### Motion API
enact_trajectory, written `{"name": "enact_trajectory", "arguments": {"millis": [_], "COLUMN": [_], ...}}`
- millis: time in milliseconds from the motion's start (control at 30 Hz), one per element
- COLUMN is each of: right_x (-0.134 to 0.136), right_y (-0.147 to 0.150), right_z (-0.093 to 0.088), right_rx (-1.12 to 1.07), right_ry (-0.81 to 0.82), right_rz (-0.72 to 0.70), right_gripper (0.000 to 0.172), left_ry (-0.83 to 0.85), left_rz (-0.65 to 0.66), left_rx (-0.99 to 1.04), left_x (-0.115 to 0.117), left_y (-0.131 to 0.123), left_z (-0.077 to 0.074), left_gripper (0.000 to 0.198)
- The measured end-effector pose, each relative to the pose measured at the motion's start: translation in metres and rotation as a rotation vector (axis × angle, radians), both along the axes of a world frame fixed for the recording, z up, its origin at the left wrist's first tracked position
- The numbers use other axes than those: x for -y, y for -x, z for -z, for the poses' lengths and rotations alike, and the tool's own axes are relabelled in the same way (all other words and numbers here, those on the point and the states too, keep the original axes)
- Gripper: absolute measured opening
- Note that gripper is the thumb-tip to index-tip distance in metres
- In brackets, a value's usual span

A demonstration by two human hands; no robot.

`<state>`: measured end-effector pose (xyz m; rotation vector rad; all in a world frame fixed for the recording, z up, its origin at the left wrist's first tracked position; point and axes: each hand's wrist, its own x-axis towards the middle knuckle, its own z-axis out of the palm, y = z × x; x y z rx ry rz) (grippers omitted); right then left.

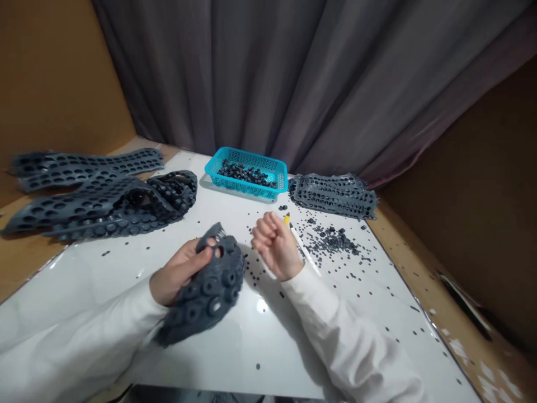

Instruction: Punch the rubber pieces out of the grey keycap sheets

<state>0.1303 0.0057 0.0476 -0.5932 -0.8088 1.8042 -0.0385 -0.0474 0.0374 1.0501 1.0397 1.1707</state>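
Observation:
My left hand [182, 268] grips a dark grey moulded rubber sheet [216, 282] by its upper end. Round raised rings and a few open holes cover the sheet, which bends over and hangs just above the white table. Right of it, my right hand [277, 243] is raised over the table and apart from the sheet, its fingers curled in and pressed together. Whatever those fingers may hold is hidden. Behind that hand lie a yellow-tipped tool [287, 219] and a white stick [304, 249], both partly covered.
A turquoise basket [247, 187] containing small black pieces stands at the back. More perforated rubber sheets [100, 196] are piled at left, and another stack [333, 196] lies at back right. Small black bits [335, 240] are scattered over the white table [260, 341]. A grey curtain [251, 73] hangs behind.

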Motion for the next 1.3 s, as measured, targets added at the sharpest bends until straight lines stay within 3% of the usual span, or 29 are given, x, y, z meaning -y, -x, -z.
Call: {"name": "enact_trajectory", "arguments": {"millis": [167, 333, 433, 633, 700, 767, 833, 933, 1033, 1167, 1300], "right_x": [-0.009, -0.020, -0.022, -0.021, -0.036, -0.065, -0.104, -0.162, -0.197, -0.210, -0.185], "right_y": [-0.007, -0.019, -0.025, -0.030, -0.032, -0.036, -0.040, -0.043, -0.040, -0.033, -0.025], "right_z": [-0.004, -0.001, -0.002, -0.005, -0.006, -0.008, -0.010, -0.009, -0.003, 0.004, -0.004], "right_rx": [-0.003, -0.075, -0.062, 0.004, 0.138, 0.454, 0.925, 1.123, 1.256, 1.371, 1.387], "right_ry": [-0.037, 0.055, 0.097, 0.032, -0.054, -0.175, -0.322, -0.357, -0.382, -0.445, -0.579], "right_rz": [-0.058, -0.098, -0.118, -0.152, -0.147, -0.056, 0.212, 0.346, 0.358, 0.329, 0.419], "right_gripper": [0.029, 0.022, 0.024, 0.026, 0.026, 0.028, 0.027, 0.020, 0.017, 0.025, 0.012], "left_ry": [0.097, 0.076, 0.152, 0.301, 0.367, 0.424, 0.441, 0.408, 0.364, 0.289, 0.161], "left_rz": [0.058, -0.022, -0.092, -0.124, -0.112, -0.078, -0.042, 0.006, 0.052, 0.049, 0.047], "left_rx": [0.206, 0.207, 0.220, 0.217, 0.239, 0.259, 0.266, 0.257, 0.246, 0.160, -0.043], "left_x": [-0.009, -0.014, -0.017, -0.019, -0.018, -0.018, -0.018, -0.018, -0.017, -0.016, -0.017], "left_y": [-0.003, 0.000, 0.001, -0.010, -0.015, -0.017, -0.018, -0.018, -0.018, -0.019, -0.015], "left_z": [0.005, 0.011, 0.015, 0.022, 0.022, 0.023, 0.025, 0.029, 0.032, 0.034, 0.038], "left_gripper": [0.036, 0.034, 0.034, 0.028, 0.027, 0.022, 0.020, 0.031, 0.033, 0.029, 0.021]}}
